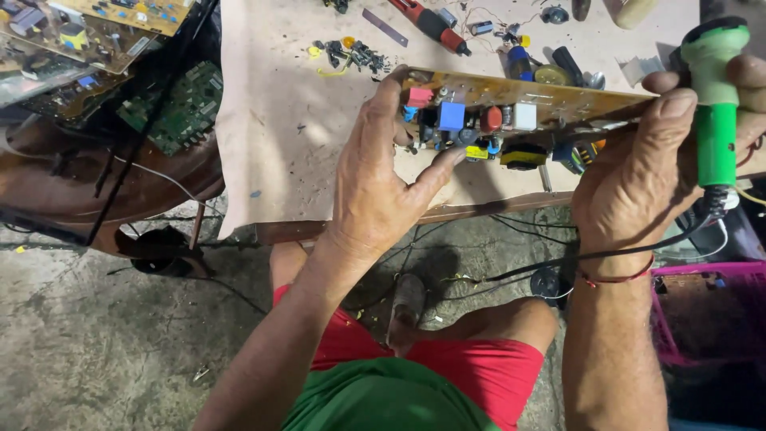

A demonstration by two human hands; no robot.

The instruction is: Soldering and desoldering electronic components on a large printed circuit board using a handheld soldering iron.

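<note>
Your circuit board (519, 108) lies long side left to right, components facing you. Your left hand (375, 179) pinches its left end; your right hand (650, 172) grips the right end and a green soldering iron (716, 104), upright.

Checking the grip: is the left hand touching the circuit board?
Touching. The head view shows the left hand with its fingers wrapped over the edge of the circuit board.

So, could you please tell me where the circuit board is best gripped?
Probably by its bare short ends, as now: the left hand pinches the circuit board at its left end, the right hand at its right. Components crowd the near face, so come in from the ends.
</note>
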